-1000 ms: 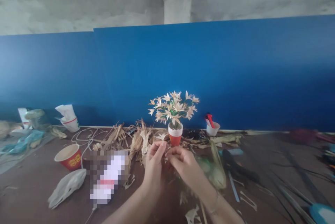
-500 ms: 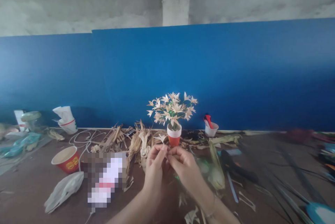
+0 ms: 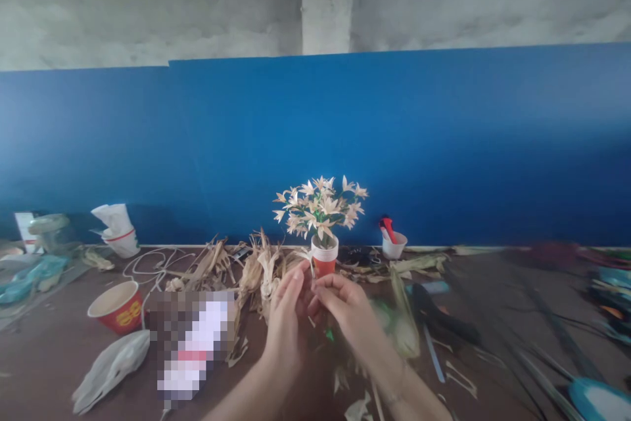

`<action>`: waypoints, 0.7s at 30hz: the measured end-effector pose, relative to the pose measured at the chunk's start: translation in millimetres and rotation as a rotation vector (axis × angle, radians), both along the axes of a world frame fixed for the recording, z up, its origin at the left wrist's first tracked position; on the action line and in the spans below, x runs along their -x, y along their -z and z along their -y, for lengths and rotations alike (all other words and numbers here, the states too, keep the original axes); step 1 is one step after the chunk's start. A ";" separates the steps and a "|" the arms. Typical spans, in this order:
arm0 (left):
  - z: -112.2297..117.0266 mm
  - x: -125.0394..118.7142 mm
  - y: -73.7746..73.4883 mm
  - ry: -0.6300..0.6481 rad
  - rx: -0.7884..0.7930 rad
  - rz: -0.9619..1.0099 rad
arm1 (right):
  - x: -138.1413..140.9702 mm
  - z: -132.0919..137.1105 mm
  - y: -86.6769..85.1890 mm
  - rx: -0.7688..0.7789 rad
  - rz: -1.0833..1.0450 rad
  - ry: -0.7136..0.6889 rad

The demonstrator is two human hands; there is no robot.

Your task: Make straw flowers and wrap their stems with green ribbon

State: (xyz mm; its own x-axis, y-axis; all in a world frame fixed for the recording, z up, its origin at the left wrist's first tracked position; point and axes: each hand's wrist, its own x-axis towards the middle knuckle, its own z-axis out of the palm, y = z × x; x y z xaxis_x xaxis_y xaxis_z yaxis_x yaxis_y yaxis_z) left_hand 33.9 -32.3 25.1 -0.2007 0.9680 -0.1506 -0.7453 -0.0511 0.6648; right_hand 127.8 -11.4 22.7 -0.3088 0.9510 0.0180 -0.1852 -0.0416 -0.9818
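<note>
A single pale flower (image 3: 310, 255), with narrow petals like dried husk, stands just in front of the potted flowers. My right hand (image 3: 342, 299) is closed, thumb and fingertips pinching the thin stem below its petals. Close on the left is my left hand (image 3: 286, 306), its fingers loosely straightened beside the flower; whether they touch it is unclear. Behind both hands, a bunch of cream flowers (image 3: 328, 207) on green stems rises from a red and white cup (image 3: 325, 265). A small green piece (image 3: 330, 335) lies below the hands.
Dried husks (image 3: 254, 273) lie left of the cup. A red paper bowl (image 3: 118, 309) and a grey-white bag (image 3: 111, 365) sit farther left. At right are a white cup with a red-handled tool (image 3: 393, 247) and long husk leaves (image 3: 407, 316). A blue partition (image 3: 236, 145) stands behind.
My left fingers have loosened and straightened from their pinch around the flower. The flower stands more upright, nearer the right fingertips. The view has shifted slightly.
</note>
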 end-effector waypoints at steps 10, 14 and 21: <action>-2.2 9.2 -1.7 0.035 -0.052 -0.106 | 5.0 3.1 8.0 0.011 -0.014 -0.024; -1.4 6.5 1.8 -0.019 -0.067 -0.122 | 7.7 6.7 4.6 -0.013 -0.008 0.015; -2.4 6.4 1.8 0.049 -0.057 -0.098 | 6.5 5.0 1.9 0.030 0.010 -0.019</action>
State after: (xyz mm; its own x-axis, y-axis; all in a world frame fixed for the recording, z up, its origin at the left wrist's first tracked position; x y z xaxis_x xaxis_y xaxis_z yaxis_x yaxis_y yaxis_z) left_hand 27.5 -29.9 23.3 -0.1640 0.9834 -0.0772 -0.6795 -0.0560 0.7315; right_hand 121.3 -16.4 20.9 -0.3271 0.9449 -0.0142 -0.1738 -0.0749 -0.9819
